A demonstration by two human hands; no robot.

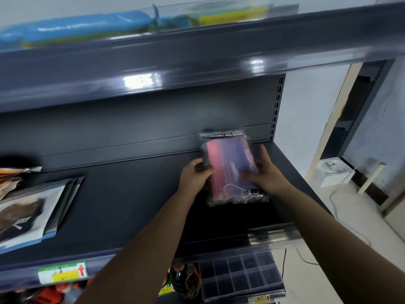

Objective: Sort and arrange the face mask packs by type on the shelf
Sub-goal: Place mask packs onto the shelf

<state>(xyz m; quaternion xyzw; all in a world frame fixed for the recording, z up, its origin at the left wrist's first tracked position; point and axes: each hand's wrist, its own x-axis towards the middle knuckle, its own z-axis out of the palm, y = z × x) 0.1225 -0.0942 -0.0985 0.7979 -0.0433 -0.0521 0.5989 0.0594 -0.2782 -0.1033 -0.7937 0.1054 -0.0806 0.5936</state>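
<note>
A clear mask pack (230,170) with pink and purple masks is gripped at both sides by the left hand (194,174) and right hand (266,174), at 3 o'clock on the dark shelf (122,205).

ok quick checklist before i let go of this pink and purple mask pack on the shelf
1. Grip: left hand holds the left edge of the pink and purple mask pack, right hand holds its right side. Ok.
2. Pack seated on the dark shelf: its top end tilts toward the back panel; whether the bottom rests on the shelf, cannot tell.
3. Landing spot: bare shelf around the pack. Ok.
4. Kept apart from other types: the grey packs lie far left, well separated. Ok.
5. Label facing out: a "10" print shows at the bottom. Ok.
6. Matching packs nearby to group with: none visible. Cannot tell.
</note>
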